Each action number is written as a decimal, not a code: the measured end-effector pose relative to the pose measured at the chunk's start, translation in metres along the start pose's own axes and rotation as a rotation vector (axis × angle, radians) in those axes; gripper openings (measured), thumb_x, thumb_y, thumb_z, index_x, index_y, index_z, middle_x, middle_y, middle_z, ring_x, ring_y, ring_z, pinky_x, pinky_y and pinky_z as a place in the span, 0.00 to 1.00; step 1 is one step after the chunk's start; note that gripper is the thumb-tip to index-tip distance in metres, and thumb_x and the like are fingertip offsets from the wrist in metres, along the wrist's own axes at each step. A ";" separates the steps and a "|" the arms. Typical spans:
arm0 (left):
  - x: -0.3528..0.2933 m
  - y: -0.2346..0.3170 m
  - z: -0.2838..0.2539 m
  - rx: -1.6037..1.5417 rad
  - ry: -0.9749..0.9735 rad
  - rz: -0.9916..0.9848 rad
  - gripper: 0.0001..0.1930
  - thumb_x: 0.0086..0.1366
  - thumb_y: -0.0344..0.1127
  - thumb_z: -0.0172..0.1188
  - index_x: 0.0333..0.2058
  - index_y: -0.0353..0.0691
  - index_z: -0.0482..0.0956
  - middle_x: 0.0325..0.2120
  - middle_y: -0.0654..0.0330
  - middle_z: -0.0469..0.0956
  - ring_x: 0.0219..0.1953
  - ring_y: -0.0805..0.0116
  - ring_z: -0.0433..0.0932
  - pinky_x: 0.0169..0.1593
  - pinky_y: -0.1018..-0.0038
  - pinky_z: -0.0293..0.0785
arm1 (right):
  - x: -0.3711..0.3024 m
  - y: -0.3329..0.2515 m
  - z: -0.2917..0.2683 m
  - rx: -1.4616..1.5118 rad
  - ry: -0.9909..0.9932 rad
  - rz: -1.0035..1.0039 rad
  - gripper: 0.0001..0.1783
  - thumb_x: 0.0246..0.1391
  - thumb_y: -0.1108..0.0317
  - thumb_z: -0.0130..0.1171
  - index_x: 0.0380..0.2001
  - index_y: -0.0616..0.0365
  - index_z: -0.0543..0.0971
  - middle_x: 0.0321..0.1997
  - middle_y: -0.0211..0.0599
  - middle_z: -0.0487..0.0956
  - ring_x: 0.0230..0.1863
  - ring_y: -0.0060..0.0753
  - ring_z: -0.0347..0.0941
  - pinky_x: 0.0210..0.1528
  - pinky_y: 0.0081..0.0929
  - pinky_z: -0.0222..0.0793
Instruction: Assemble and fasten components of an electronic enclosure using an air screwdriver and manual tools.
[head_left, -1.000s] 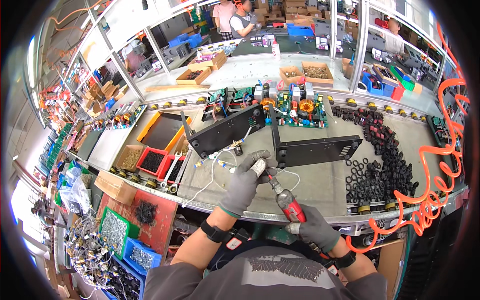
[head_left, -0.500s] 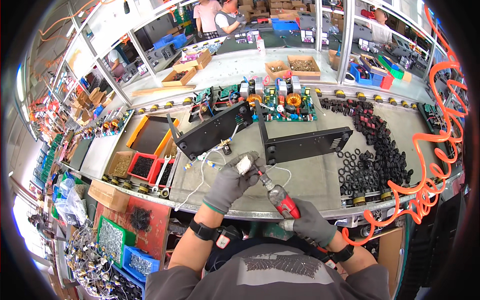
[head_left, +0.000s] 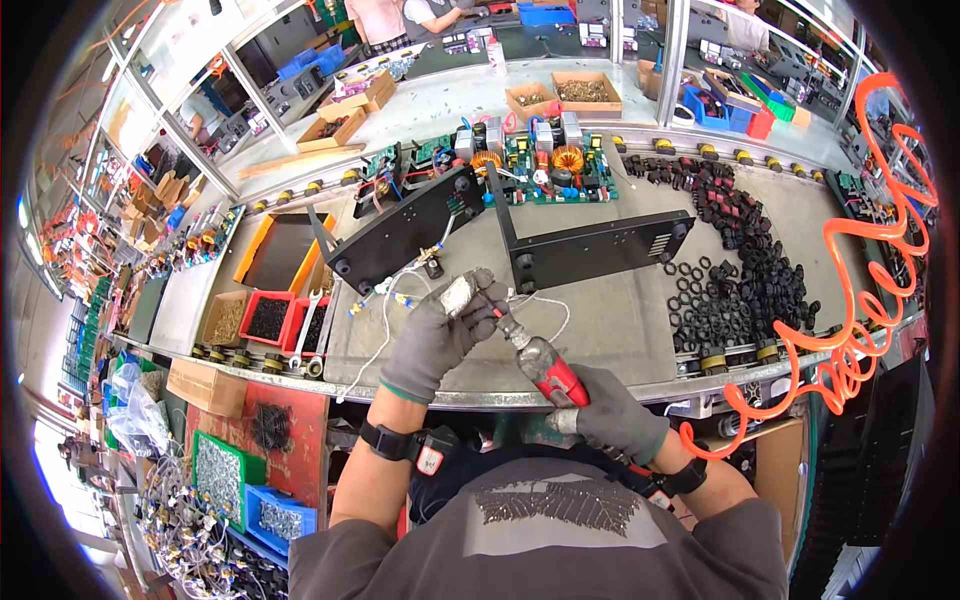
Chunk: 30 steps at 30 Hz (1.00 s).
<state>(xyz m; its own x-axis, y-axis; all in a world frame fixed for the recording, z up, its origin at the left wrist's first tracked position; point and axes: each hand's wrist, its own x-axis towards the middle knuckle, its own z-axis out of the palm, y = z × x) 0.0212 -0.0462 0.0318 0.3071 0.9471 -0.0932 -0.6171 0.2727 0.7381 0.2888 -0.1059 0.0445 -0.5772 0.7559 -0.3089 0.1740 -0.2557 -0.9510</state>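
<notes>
My left hand [head_left: 432,345], in a grey glove, is closed over the bench. A small whitish piece or patch [head_left: 458,297] shows at its fingers; whether it is held or part of the glove is unclear. My right hand [head_left: 618,412], also gloved, grips a red and grey power screwdriver [head_left: 552,372]. Its bit end points up and left, close to the left fingertips. Beyond the hands stand two black metal panels, a left one [head_left: 405,232] and a right one [head_left: 600,252]. A brass-fitted valve assembly [head_left: 430,262] with white tubing lies by the left panel.
Green circuit boards [head_left: 560,170] with copper coils line the bench's far side. Black nuts and plastic fittings [head_left: 745,290] spread at right, near an orange coiled air hose [head_left: 835,300]. Red screw bins [head_left: 270,318] and a wrench [head_left: 306,330] sit left. Co-workers [head_left: 430,15] stand beyond.
My view has tilted, so the bench appears higher and slightly further left. Both hands keep nearly the same pose, with the screwdriver bit still close to the left fingers.
</notes>
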 end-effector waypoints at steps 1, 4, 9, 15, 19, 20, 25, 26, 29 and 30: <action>-0.001 0.000 0.002 0.121 0.056 0.028 0.20 0.69 0.44 0.56 0.52 0.37 0.75 0.45 0.54 0.81 0.46 0.64 0.80 0.46 0.72 0.77 | 0.000 0.002 -0.001 0.059 -0.014 0.031 0.19 0.46 0.68 0.67 0.40 0.62 0.72 0.21 0.31 0.74 0.20 0.20 0.70 0.21 0.23 0.66; -0.002 0.001 0.011 0.313 0.137 0.059 0.20 0.69 0.45 0.56 0.52 0.38 0.76 0.43 0.55 0.82 0.44 0.65 0.81 0.43 0.73 0.77 | 0.003 0.008 0.001 0.005 0.019 -0.068 0.19 0.46 0.68 0.66 0.41 0.62 0.72 0.21 0.30 0.73 0.19 0.21 0.70 0.21 0.23 0.66; -0.006 0.001 0.023 0.485 0.247 0.052 0.21 0.69 0.47 0.56 0.53 0.38 0.76 0.41 0.57 0.82 0.40 0.69 0.81 0.40 0.73 0.76 | 0.000 0.010 -0.001 0.018 0.058 -0.064 0.21 0.46 0.69 0.67 0.43 0.63 0.73 0.25 0.30 0.73 0.23 0.20 0.69 0.25 0.23 0.67; 0.021 0.020 -0.019 1.671 0.239 0.296 0.17 0.61 0.39 0.62 0.47 0.38 0.81 0.36 0.56 0.83 0.36 0.63 0.82 0.38 0.70 0.76 | -0.026 -0.003 -0.022 0.077 0.152 -0.061 0.27 0.45 0.69 0.68 0.48 0.67 0.73 0.33 0.29 0.73 0.33 0.19 0.67 0.36 0.22 0.69; 0.040 -0.009 -0.032 2.209 0.084 0.186 0.26 0.51 0.50 0.69 0.45 0.41 0.78 0.36 0.54 0.81 0.39 0.53 0.80 0.42 0.60 0.76 | -0.045 -0.007 -0.036 0.105 0.201 0.047 0.28 0.44 0.70 0.67 0.49 0.67 0.73 0.34 0.30 0.75 0.34 0.20 0.68 0.37 0.22 0.69; 0.040 -0.015 -0.031 2.311 0.085 0.198 0.29 0.49 0.54 0.70 0.45 0.42 0.77 0.37 0.53 0.80 0.40 0.51 0.80 0.43 0.58 0.75 | -0.048 -0.007 -0.034 0.085 0.237 -0.002 0.28 0.44 0.70 0.67 0.50 0.66 0.73 0.33 0.30 0.74 0.33 0.20 0.68 0.35 0.22 0.68; 0.047 -0.002 -0.021 2.063 -0.025 0.043 0.36 0.45 0.52 0.73 0.50 0.40 0.73 0.38 0.50 0.80 0.41 0.50 0.79 0.45 0.59 0.75 | -0.061 -0.007 -0.039 0.124 0.299 -0.018 0.27 0.43 0.73 0.67 0.50 0.63 0.73 0.28 0.28 0.72 0.24 0.17 0.67 0.24 0.21 0.65; 0.046 0.002 -0.021 2.045 -0.097 0.008 0.35 0.46 0.50 0.73 0.51 0.40 0.73 0.38 0.49 0.80 0.42 0.49 0.79 0.46 0.59 0.75 | -0.065 -0.006 -0.040 0.158 0.305 0.009 0.26 0.44 0.74 0.66 0.49 0.63 0.73 0.27 0.28 0.72 0.23 0.18 0.68 0.22 0.21 0.65; 0.045 0.019 -0.022 1.909 -0.246 0.027 0.35 0.46 0.43 0.73 0.54 0.42 0.71 0.38 0.49 0.80 0.42 0.50 0.79 0.46 0.61 0.76 | -0.072 -0.002 -0.043 0.223 0.339 0.017 0.23 0.45 0.76 0.65 0.47 0.63 0.72 0.25 0.29 0.73 0.19 0.19 0.69 0.19 0.19 0.64; 0.045 0.028 -0.023 1.895 -0.206 0.040 0.35 0.46 0.41 0.73 0.54 0.42 0.71 0.37 0.50 0.79 0.42 0.53 0.80 0.46 0.64 0.76 | -0.073 -0.001 -0.044 0.209 0.355 -0.013 0.23 0.45 0.76 0.65 0.46 0.63 0.72 0.25 0.28 0.73 0.19 0.19 0.69 0.19 0.19 0.64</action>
<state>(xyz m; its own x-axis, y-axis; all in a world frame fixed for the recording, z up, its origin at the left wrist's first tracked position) 0.0014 0.0075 0.0327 0.4719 0.8764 -0.0959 0.8215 -0.3976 0.4088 0.3662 -0.1344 0.0676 -0.2609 0.9115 -0.3179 -0.0181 -0.3339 -0.9424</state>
